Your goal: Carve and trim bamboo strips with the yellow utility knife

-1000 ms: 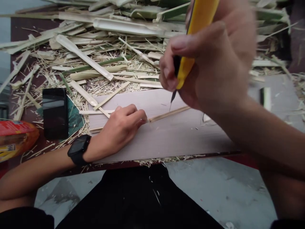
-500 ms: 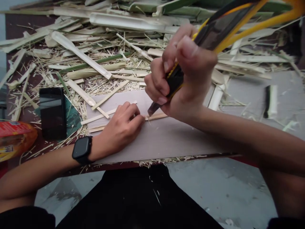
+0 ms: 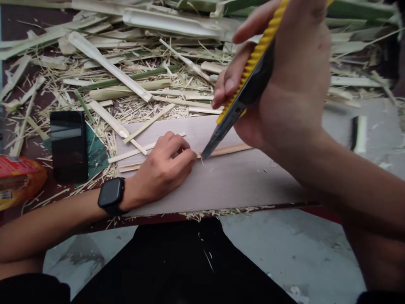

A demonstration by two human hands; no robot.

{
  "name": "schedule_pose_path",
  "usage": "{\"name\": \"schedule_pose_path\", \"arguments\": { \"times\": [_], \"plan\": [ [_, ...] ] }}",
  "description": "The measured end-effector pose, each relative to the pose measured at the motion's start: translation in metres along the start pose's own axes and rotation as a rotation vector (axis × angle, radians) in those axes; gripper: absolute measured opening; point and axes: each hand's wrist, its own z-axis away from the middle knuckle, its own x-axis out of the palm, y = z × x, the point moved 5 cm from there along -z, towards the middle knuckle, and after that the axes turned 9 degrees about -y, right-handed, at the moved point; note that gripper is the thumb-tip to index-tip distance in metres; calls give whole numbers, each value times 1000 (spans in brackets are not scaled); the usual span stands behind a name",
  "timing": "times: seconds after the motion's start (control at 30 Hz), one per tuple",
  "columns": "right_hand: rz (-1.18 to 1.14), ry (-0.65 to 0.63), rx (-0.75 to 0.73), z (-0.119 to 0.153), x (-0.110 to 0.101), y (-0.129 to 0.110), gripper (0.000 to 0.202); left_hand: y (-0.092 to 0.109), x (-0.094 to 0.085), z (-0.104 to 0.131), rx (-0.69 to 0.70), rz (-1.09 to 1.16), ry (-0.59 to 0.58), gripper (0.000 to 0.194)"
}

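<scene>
My left hand, with a black watch on its wrist, is closed on a thin wooden strip and presses it on the pale board. The strip shows on both sides of the hand. My right hand grips a yellow and black utility knife. Its blade points down and left, with the tip at the strip just right of my left fingertips. A small sliver sticks out by the tip.
A phone lies at the left on a green piece. An orange-red package sits at the left edge. Strips and shavings cover the back; a short dark-edged piece lies right.
My right hand has moved up and right, and the knife has turned so its blade shows more fully at the strip. My left hand remains on the strip, nearly unmoved.
</scene>
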Motion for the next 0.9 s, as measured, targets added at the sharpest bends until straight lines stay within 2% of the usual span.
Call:
{"name": "schedule_pose_path", "arguments": {
  "times": [0.2,0.33,0.4,0.5,0.63,0.77,0.83,0.9],
  "plan": [
    [-137,-8,132,7,13,6,41,-2,3,1,11,1,-30,7],
    [-191,-248,63,5,19,10,22,-3,5,1,10,6,-36,12],
    [-247,-306,44,2,22,13,22,-3,5,1,9,17,-46,12],
    [-255,-320,108,-4,26,22,33,-3,4,1,7,33,-58,11],
    [-226,-362,54,-9,30,29,47,-3,2,0,2,62,-64,13],
    [-170,-326,-49,0,34,34,32,-3,0,-1,20,70,-55,13],
    [-87,-255,18,5,35,42,25,-4,0,-1,20,72,-57,13],
    [-78,-235,155,7,38,52,21,-4,0,-2,21,65,-64,14]
  ]
}}
